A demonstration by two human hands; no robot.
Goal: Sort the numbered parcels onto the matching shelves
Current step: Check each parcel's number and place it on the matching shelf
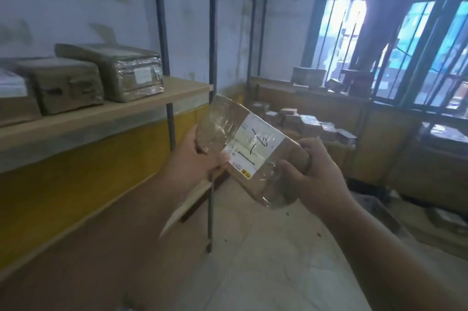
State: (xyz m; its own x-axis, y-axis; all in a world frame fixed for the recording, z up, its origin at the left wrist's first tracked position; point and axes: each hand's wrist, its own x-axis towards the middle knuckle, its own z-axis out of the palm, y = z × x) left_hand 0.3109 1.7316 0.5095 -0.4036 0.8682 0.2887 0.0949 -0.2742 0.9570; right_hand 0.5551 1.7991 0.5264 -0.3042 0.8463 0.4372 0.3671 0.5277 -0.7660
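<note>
I hold one tape-wrapped cardboard parcel point(249, 151) in front of me at chest level, tilted, clear of any surface. My left hand point(202, 159) grips its near-left end, thumb over the top edge; my right hand point(310, 171) is wrapped around its right corner, fingers curled over the cardboard. The white label point(255, 145) faces up and carries a handwritten mark in black, which I cannot read with certainty; it may be a 16 or a 91 depending on orientation. To my left stands a wooden shelf point(106, 118) on dark metal posts point(214, 32), already bearing taped parcels point(126, 71). No shelf number is visible from here. Further parcels lie in a pile point(304, 121) on a low surface beneath the barred window point(405, 40). Assessment: the step in hand is reading the label, with placement not yet begun. The next move calls for confirming the number, finding the shelf so marked, and setting the parcel flat beside those already stored.
</note>
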